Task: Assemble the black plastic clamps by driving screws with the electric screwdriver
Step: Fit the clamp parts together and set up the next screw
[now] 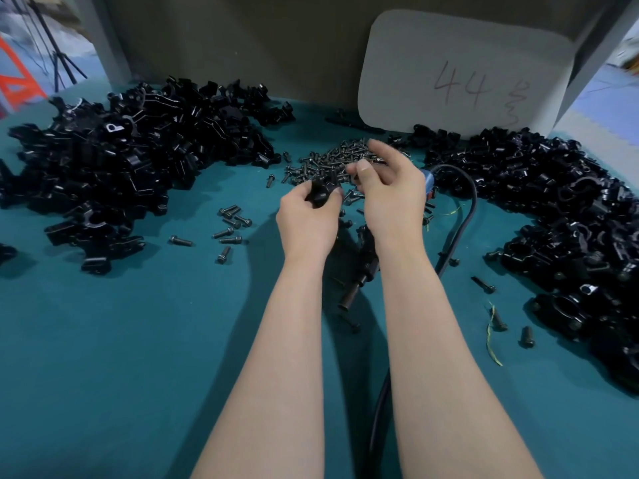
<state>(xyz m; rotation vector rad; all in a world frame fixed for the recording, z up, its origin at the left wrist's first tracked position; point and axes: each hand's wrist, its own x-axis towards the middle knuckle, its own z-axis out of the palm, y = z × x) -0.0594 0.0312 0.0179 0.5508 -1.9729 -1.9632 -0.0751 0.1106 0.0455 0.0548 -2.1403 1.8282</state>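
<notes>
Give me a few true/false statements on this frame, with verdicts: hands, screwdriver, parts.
1. The left hand grips a black clamp piece. True.
2. The right hand holds the electric screwdriver. False: it lies on the green table between the forearms.
3. The screw pile lies between the left clamp pile and the right clamp pile. True.
4. The white card at the back reads 17. False: it reads 44.
</notes>
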